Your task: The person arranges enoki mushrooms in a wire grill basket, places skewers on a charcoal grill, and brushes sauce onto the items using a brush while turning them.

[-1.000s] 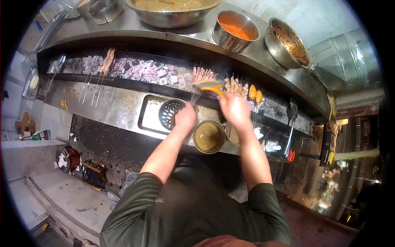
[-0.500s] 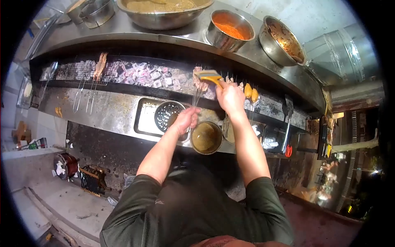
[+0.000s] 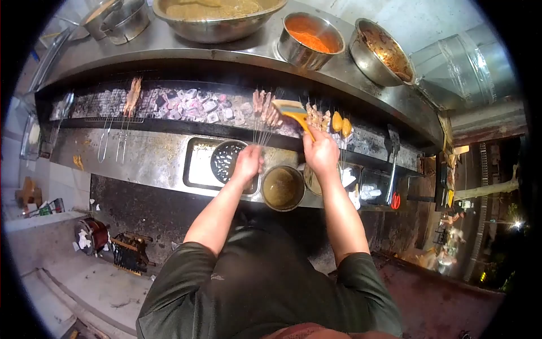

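My left hand (image 3: 249,163) is closed round the lower ends of several metal skewers (image 3: 263,133), whose meat pieces (image 3: 267,108) lie over the grill. In my right hand (image 3: 322,151), the fingers wrap round a yellow-handled brush (image 3: 296,113). Its bristles are just right of the meat on those skewers; I cannot tell if they touch. Behind the right hand, more meat skewers (image 3: 319,117) and two yellow pieces (image 3: 341,124) rest on the grill. A pot of brownish liquid (image 3: 282,188) stands between my forearms.
Glowing charcoal (image 3: 195,106) fills the grill's middle. A perforated round pan (image 3: 224,160) sits in a tray left of the pot. On the back ledge are a large bowl (image 3: 220,27), a pot of red sauce (image 3: 310,42) and another pot (image 3: 381,53). Tongs (image 3: 393,169) lie right.
The held skewers are now spread into a wider fan. My left hand has moved slightly left and closed further round them. The brush remains near the meat, and the whole view has shifted a little.
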`<state>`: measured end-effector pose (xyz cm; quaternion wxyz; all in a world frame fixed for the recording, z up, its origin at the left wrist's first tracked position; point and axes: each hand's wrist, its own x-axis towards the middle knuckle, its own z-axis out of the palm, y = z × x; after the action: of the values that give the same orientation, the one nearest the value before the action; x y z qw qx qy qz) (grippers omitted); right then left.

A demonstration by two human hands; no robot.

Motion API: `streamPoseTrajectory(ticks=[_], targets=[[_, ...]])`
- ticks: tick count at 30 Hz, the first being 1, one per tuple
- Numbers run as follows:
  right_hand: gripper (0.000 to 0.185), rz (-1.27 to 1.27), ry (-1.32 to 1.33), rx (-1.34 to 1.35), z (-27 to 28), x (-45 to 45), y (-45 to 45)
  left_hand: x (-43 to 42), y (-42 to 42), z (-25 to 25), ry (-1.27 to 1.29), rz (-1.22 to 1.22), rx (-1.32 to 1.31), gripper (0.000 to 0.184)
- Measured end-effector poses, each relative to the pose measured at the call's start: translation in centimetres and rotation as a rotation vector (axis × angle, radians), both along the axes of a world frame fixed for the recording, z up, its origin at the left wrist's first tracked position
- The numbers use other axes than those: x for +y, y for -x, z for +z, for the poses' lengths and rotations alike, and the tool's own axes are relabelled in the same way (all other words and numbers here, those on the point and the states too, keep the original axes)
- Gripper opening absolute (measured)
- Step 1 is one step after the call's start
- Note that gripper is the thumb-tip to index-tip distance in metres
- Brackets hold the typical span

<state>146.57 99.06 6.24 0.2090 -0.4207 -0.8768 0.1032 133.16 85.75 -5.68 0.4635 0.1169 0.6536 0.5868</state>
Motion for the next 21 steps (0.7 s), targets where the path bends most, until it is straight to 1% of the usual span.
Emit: streamPoseTrajectory(ticks=[4,7,10,11,13,15,18,19,20,21], targets=[[0.032,-0.104,0.081,-0.016,-0.7,0.3,-1.8,-0.7,-0.3,0.1,0.024,-0.082,0.038,0.023],[0.031,-0.100,0.079,0.038,-0.9,-0.5,-2.2,-0.4,-0.9,-1.4,-0.092,-0.020,-0.090,0.022],[0.030,-0.059,0.094,0.096,-0.7,-1.3,-1.5,0.6,-1.8,-2.0,-0.134,0.039,-0.227,0.021],[0.029,-0.016,0.074,0.047,-2.9,-0.6,-1.6,0.7,-2.0,-2.2,-0.143,0.054,-0.269,0.021],[0.030,0.027,0.070,-0.131,-2.4,-0.9,-1.2,1.0,-2.1,-1.2,-0.106,0.047,-0.254,0.022],[0.031,0.027,0.070,-0.072,-2.3,-0.4,-1.1,0.7,-2.1,-0.4,-0.066,0.062,-0.247,0.022],[0.030,0.002,0.034,-0.027,-1.2,-0.4,-0.2,0.1,-1.9,-0.4,-0.033,0.046,-0.206,0.024],[0.030,0.003,0.054,-0.076,-1.0,-0.7,0.5,0.1,-1.9,-0.6,-0.011,0.034,-0.189,0.024],[0.030,0.049,0.064,-0.141,-1.1,-0.3,0.7,0.2,-2.0,-1.3,-0.058,0.050,-0.203,0.024],[0.029,0.099,0.072,-0.204,-0.6,-0.3,1.1,0.1,-2.1,-1.0,-0.033,0.055,-0.181,0.024]])
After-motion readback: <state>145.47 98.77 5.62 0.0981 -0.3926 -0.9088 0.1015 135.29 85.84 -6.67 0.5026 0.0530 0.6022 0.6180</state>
